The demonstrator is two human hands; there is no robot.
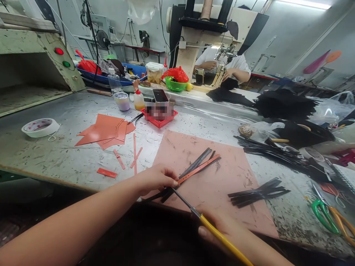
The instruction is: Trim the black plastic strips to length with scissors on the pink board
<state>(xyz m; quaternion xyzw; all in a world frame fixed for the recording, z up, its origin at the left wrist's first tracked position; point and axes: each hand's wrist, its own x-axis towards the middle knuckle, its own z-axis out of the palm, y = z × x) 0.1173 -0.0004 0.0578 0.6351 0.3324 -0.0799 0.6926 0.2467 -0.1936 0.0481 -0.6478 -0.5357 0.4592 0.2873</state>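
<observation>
My left hand (162,179) pinches the near end of an orange strip (198,169), which lies over a bundle of black strips (196,162) on a pink mat (230,162). In my right hand (215,223) is a yellow-handled tool (222,240) with a thin metal shaft. Its tip meets the strip's end beside my left fingertips; what the tip does there is too small to tell. Another bunch of black strips (256,193) rests at the mat's right edge. Orange sheets (107,129) and a few narrow orange pieces (119,159) lie to the left.
A tape roll (40,127) sits at far left. Behind the mat are a red basket (159,121), a glue bottle (138,99) and a jar (122,101). Green-handled scissors (324,216) lie at right. Across the table a person (241,68) works at a sewing machine.
</observation>
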